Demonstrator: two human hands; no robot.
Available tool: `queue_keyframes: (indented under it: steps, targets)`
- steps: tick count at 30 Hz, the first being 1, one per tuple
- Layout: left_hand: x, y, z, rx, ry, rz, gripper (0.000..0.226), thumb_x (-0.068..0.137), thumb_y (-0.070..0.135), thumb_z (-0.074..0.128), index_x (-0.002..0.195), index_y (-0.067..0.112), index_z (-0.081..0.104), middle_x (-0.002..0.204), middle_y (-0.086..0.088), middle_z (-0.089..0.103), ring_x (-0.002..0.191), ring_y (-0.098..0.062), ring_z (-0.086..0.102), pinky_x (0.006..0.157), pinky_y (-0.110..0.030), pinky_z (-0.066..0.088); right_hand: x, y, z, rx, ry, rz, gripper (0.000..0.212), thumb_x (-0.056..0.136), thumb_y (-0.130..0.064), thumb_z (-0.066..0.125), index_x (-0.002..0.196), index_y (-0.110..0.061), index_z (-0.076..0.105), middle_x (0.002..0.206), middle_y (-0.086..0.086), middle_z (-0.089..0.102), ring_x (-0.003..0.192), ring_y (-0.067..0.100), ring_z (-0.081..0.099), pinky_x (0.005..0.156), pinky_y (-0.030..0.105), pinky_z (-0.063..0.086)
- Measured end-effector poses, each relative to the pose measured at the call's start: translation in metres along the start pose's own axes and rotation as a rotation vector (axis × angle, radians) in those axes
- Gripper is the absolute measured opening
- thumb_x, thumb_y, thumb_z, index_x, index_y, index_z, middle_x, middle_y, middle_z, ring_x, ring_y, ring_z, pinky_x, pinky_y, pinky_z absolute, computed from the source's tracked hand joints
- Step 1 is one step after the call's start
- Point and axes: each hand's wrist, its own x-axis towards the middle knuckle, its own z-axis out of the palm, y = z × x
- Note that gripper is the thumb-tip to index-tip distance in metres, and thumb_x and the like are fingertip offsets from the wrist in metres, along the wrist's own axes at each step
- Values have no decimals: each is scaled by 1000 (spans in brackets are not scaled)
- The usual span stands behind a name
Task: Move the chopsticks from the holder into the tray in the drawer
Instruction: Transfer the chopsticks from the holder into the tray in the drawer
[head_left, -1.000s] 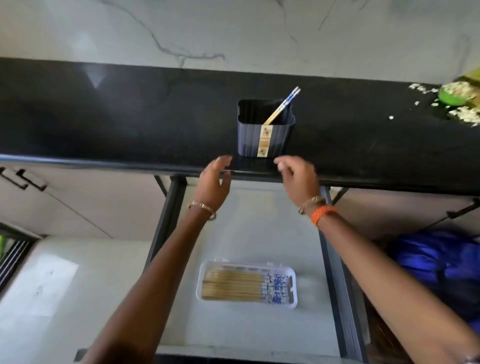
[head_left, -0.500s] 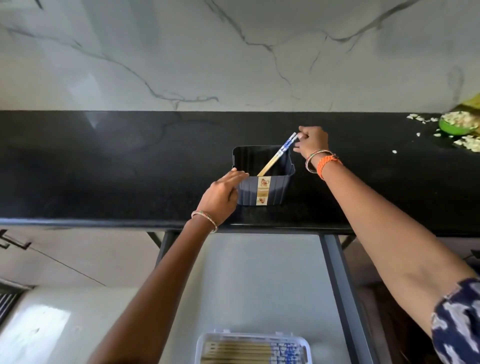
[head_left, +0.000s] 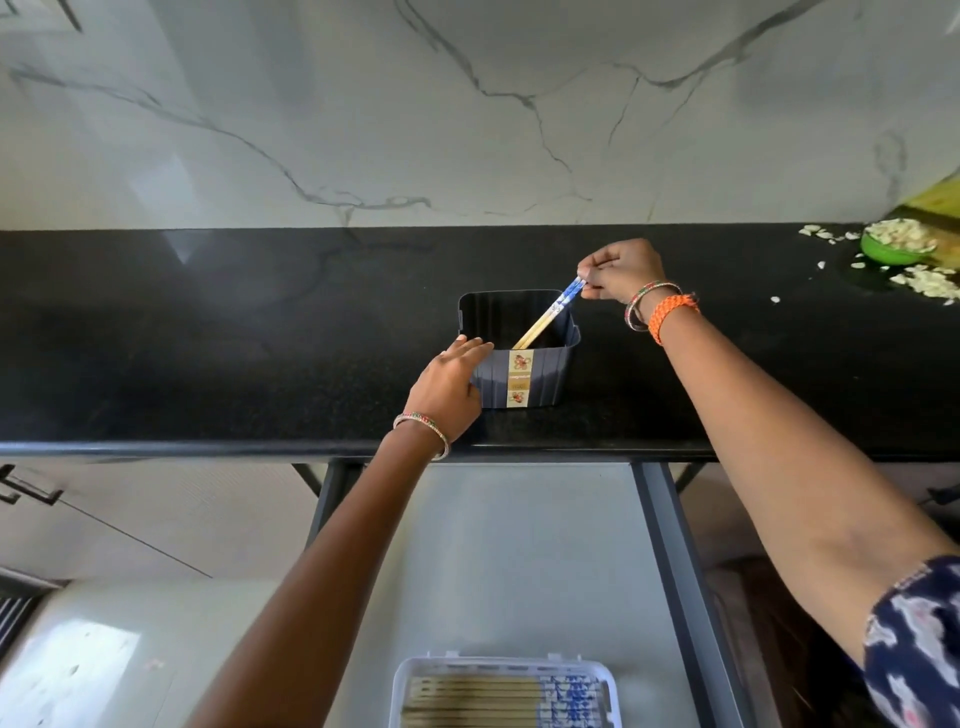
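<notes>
Lying along a veined marble wall (head_left: 467, 114): black countertop (head_left: 208, 338). Sitting at its far right end: green bowl (head_left: 891, 252) holding pale pieces, more pale bits (head_left: 924, 283) scattering beside it.

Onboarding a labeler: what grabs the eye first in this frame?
The right hand pinching the blue tips of the chopsticks that lean out of the dark holder mid-counter, while the left hand rests on its left side. Below, the white tray in the open drawer already holds a row of chopsticks.
</notes>
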Motion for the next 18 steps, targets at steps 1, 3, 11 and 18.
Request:
queue_keyframes:
  steps: [1, 3, 11, 18]
  targets:
    - [-1, 4, -1, 8, -6, -1, 55, 86, -4, 44, 136, 19, 40, 149, -6, 36, 142, -24, 23, 112, -43, 33, -4, -2, -5, 0, 2, -4, 8, 82, -3, 67, 89, -2, 68, 78, 4, 65, 71, 11, 66, 53, 13, 56]
    - [-7, 15, -5, 1, -8, 16, 56, 86, -2, 45, 137, 19, 38, 150, -6, 33, 142, -24, 23, 113, -43, 31, -13, -10, -18, 30, 33, -23, 9, 82, -1, 66, 91, 0, 68, 78, 5, 65, 69, 12, 65, 54, 13, 57]
    - [-22, 60, -39, 45, 213, 124, 71, 88, 16, 55, 145, 19, 15, 151, -12, 29, 142, -26, 21, 117, -41, 20, -73, -37, -67, 319, 244, -84, 6, 81, 1, 66, 87, -1, 68, 71, 3, 65, 61, 12, 66, 59, 18, 57]
    - [-55, 48, -41, 396, 182, 110, 31, 93, 39, 43, 112, 15, 53, 105, -11, 66, 94, -32, 62, 79, -38, 43, -163, -7, -55, 642, 139, 93, 19, 85, 6, 59, 73, -8, 64, 74, 5, 62, 64, 13, 60, 60, 18, 58]
